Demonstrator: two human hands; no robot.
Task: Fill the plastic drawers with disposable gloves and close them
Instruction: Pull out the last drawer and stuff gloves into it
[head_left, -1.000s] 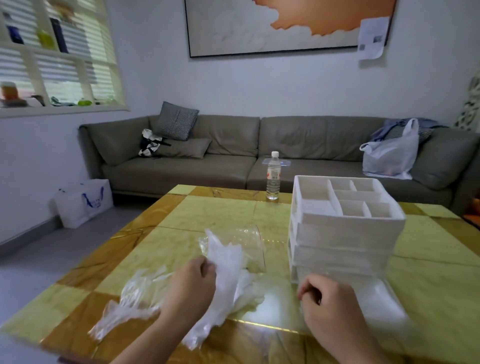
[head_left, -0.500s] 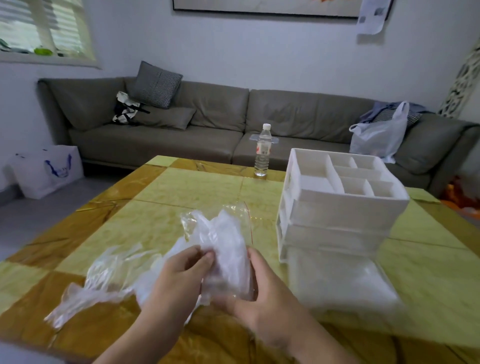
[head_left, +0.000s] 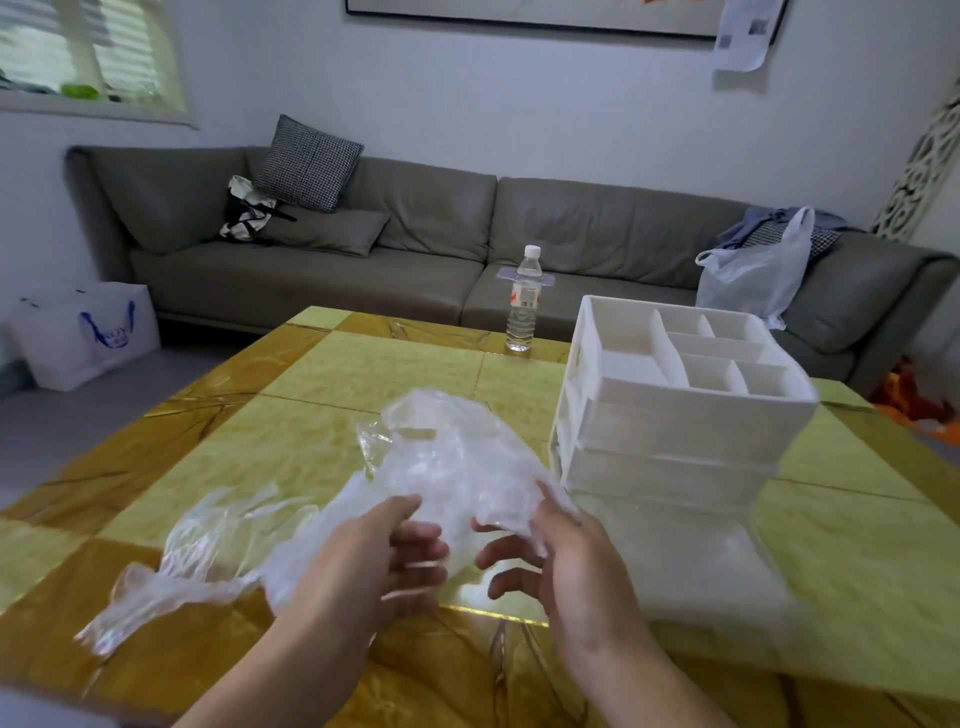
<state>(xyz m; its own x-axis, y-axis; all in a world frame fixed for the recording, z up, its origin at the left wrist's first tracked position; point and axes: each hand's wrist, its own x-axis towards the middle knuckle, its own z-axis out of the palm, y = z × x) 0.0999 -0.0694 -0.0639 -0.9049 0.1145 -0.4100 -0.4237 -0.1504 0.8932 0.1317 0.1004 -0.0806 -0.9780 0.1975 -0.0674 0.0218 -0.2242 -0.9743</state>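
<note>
Loose gloves (head_left: 171, 561): they trail left across the desk (head_left: 332, 374); lifting the bundle can drag them off the edge.
Left hand (head_left: 358, 561): fingers curled, grasping the glove bundle (head_left: 457, 467).
Right hand (head_left: 561, 561): thumb and fingers pinch the bundle; thin film can slip free.
Open drawer (head_left: 691, 551): pulled out of the drawer unit (head_left: 680, 415); overfilling can jam closing.
Bottle (head_left: 524, 301): label unreadable.

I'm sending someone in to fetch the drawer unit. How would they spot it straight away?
On the yellow and amber tiled table, look to the right side, nearer than the water bottle. The white plastic drawer unit stands there, boxy, with an open divided tray on top, unlike the limp clear gloves beside it.
</note>
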